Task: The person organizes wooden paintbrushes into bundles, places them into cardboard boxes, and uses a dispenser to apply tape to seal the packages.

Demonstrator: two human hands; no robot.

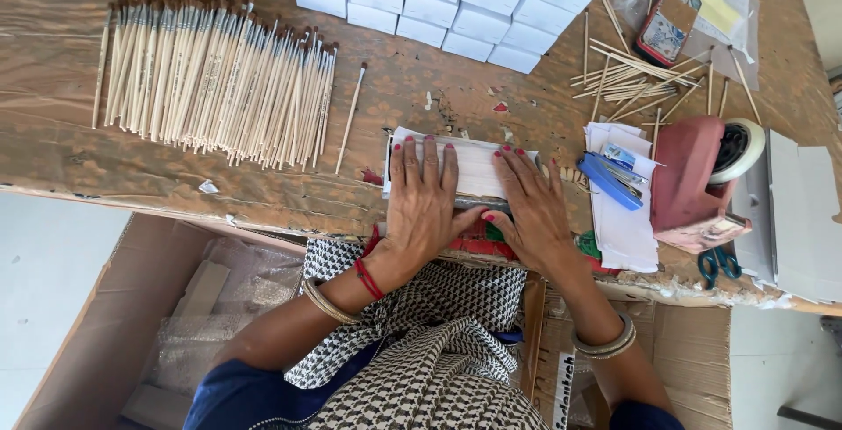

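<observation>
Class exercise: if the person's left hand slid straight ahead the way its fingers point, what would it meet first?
Beyond the white packet under the left hand comes bare table, then probably the stacked white boxes; the lone brush lies off to the side.

White flat paper packet (474, 167), rectangular, lying flat at table's near edge, pressed under both palms.

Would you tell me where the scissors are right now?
The teal-handled scissors lie at the table's near right edge, just below the red tape dispenser.

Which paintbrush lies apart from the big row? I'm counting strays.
The single brush just right of the row of brushes, slanted alone on the table, bristles up near the white boxes.
</observation>
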